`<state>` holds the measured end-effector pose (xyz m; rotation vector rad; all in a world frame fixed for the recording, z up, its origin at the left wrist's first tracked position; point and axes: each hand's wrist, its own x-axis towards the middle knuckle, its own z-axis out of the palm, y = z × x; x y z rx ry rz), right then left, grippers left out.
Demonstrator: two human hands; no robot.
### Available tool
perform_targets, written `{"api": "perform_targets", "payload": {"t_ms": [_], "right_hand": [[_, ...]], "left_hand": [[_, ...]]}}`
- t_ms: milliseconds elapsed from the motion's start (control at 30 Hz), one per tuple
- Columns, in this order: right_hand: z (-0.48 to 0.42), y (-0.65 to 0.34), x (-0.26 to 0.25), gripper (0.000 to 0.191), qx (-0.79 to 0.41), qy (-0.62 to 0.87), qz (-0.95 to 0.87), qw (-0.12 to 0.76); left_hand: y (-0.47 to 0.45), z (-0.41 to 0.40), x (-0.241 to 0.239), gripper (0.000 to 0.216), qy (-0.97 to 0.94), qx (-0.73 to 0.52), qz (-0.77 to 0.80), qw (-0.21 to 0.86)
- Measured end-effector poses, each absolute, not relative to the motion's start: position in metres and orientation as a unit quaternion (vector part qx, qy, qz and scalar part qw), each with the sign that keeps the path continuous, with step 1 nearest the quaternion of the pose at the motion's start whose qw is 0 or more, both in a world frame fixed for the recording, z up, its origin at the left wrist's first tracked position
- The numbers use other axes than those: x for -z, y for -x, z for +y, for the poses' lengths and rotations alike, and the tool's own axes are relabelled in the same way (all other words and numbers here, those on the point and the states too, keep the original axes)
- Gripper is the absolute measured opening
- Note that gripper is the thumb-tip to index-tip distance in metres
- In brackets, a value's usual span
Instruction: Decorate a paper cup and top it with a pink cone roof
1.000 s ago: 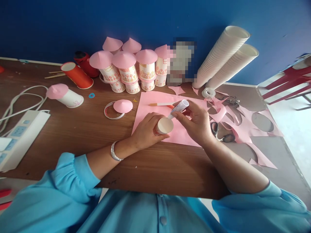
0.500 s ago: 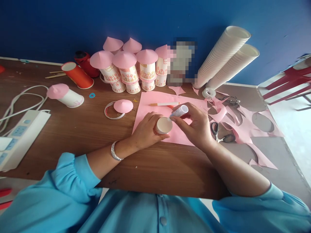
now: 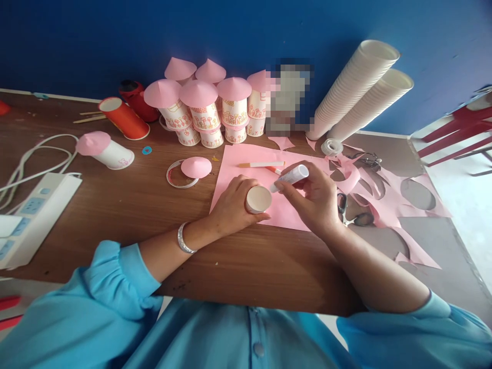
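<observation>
My left hand (image 3: 234, 205) is wrapped round a small white paper cup (image 3: 259, 199), held upside down with its round base facing me, over a pink paper sheet (image 3: 249, 174). My right hand (image 3: 313, 197) grips a white glue stick (image 3: 290, 177), its tip touching the right edge of the cup's base. A loose pink paper cone (image 3: 196, 167) lies on a white ring just left of the sheet.
Several cups topped with pink cones (image 3: 203, 110) stand at the back by the blue wall. Two long stacks of white cups (image 3: 359, 87) lean at the right. Pink offcuts and scissors (image 3: 351, 207) lie right of my hands. A power strip (image 3: 34, 210) sits left.
The glue stick's tip has slid from the upper edge of the cup's base round to its right edge, and the stick now lies flatter. The cup stays in my left hand.
</observation>
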<state>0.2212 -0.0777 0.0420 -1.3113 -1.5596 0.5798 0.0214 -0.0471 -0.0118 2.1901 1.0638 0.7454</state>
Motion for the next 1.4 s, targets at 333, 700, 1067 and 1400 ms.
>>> {"api": "perform_targets", "payload": {"t_ms": [333, 700, 1067, 1400], "right_hand": [[-0.076, -0.221, -0.041, 0.013, -0.182, 0.546, -0.682, 0.45], [-0.08, -0.219, -0.041, 0.013, -0.212, 0.544, -0.647, 0.491], [-0.077, -0.223, -0.04, 0.017, -0.188, 0.571, -0.66, 0.45], [-0.081, -0.214, -0.039, 0.014, -0.255, 0.525, -0.645, 0.493]], "left_hand": [[-0.022, -0.047, 0.014, 0.068, -0.818, -0.285, 0.403, 0.295], [-0.023, -0.046, 0.01, 0.061, -0.816, -0.275, 0.405, 0.308], [-0.024, -0.047, 0.009, 0.061, -0.808, -0.278, 0.413, 0.316], [-0.021, -0.042, 0.009, 0.062, -0.801, -0.297, 0.435, 0.285]]}}
